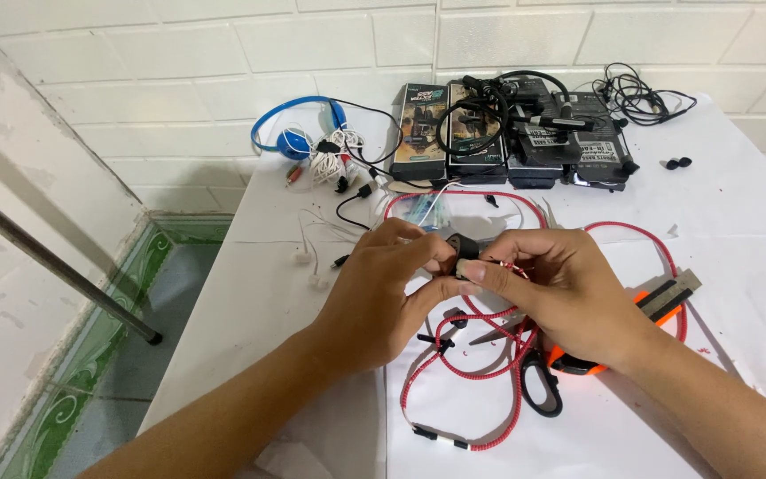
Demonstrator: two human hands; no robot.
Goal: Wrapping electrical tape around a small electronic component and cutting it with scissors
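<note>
Here, from the head camera, we see our left hand (383, 288) and right hand (556, 288) meeting over the white bench (738, 222), the fingers (476, 270) of both pressed together, pinching a small black earpiece (465, 247) between them. It belongs to the red braided cable (480, 372), which loops across the bench beneath and around our hands. Black-handled scissors (538, 381) lie under the right wrist, just beside an orange utility knife (662, 306). Farther back, near the brick wall, we see blue headphones (299, 129), tangled white earphones (334, 160) and a row of dark boxes (507, 133).
</note>
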